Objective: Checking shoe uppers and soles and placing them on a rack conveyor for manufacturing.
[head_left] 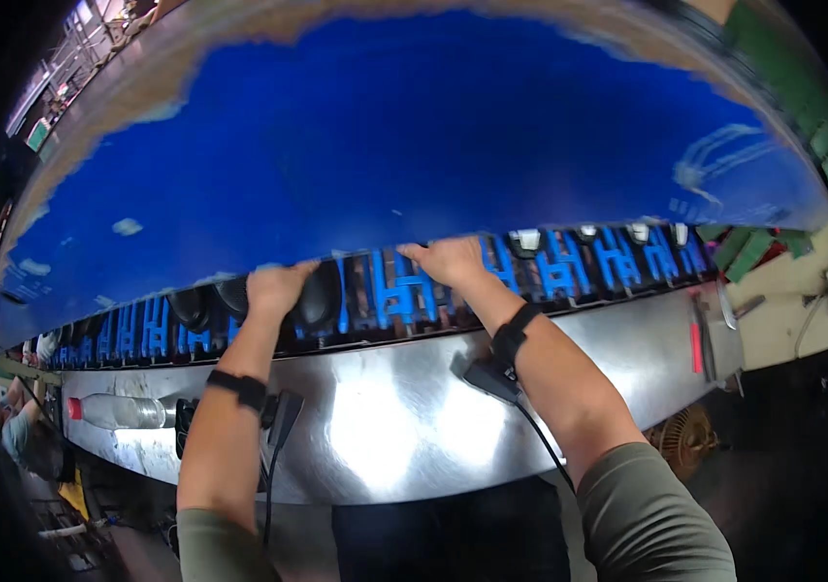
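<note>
A large, worn blue panel (433, 126) spans the upper part of the view, its paint gone along the far and side edges. My left hand (278, 289) is closed on its near edge, left of the middle. To the right, my right hand (449, 260) grips the same edge; the fingers of both hands are partly hidden. Below the panel runs a long row of blue frame-like pieces (561, 274) on a dark bed. Black rounded pieces (318, 301) sit in the row by my left hand. Small white pieces (526, 242) show under the edge farther right.
A shiny metal tabletop (394, 417) lies between me and the row. On its left is a clear bottle (121, 411) with a red cap. Red-handled tools (698, 339) lie at its right end. Cables hang from devices on my wrists. Another person (21, 432) shows at far left.
</note>
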A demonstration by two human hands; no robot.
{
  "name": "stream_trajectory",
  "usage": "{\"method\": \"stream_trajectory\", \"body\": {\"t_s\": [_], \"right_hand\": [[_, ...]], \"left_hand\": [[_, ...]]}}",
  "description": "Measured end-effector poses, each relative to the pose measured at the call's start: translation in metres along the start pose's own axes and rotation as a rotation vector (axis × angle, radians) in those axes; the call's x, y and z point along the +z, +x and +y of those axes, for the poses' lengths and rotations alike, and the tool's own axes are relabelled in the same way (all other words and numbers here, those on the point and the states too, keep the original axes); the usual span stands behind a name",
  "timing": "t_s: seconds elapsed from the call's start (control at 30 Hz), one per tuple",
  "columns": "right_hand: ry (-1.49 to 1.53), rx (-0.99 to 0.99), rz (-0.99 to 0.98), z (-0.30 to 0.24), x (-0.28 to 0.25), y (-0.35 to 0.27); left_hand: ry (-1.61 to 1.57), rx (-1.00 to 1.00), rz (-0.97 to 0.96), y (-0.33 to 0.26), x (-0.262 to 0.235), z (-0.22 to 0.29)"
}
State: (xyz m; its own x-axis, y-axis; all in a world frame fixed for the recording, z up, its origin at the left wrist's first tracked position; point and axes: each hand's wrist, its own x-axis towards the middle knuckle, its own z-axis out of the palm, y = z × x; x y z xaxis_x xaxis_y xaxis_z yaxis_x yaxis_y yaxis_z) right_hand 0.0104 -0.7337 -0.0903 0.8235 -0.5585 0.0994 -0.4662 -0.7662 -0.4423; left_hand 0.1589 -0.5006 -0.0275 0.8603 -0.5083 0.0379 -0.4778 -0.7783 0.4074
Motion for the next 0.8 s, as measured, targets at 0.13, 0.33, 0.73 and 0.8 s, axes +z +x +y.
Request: {"method": "stream_trajectory", "body": {"t_s": [0.13, 0.33, 0.73, 0.8], "right_hand": [[-0.077, -0.049, -0.161, -0.017, 0.011, 0.021], [1.351, 0.264, -0.316, 0.02, -0.128, -0.111], [0.272, 0.075, 0.269, 0.027, -0.107, -0.406], [0.211, 0.089, 0.238, 0.032, -0.115, -0.409]], "left_hand": [[-0.071, -0.002, 0.169, 0.011, 0.033, -0.052], [-0.128, 0.682, -0.061, -0.106, -0.059, 0.043], [0.152, 0.917, 0.402, -0.105, -0.292, 0.223], [0.064, 1.051, 0.422, -0.174, -0.29, 0.231]]}}
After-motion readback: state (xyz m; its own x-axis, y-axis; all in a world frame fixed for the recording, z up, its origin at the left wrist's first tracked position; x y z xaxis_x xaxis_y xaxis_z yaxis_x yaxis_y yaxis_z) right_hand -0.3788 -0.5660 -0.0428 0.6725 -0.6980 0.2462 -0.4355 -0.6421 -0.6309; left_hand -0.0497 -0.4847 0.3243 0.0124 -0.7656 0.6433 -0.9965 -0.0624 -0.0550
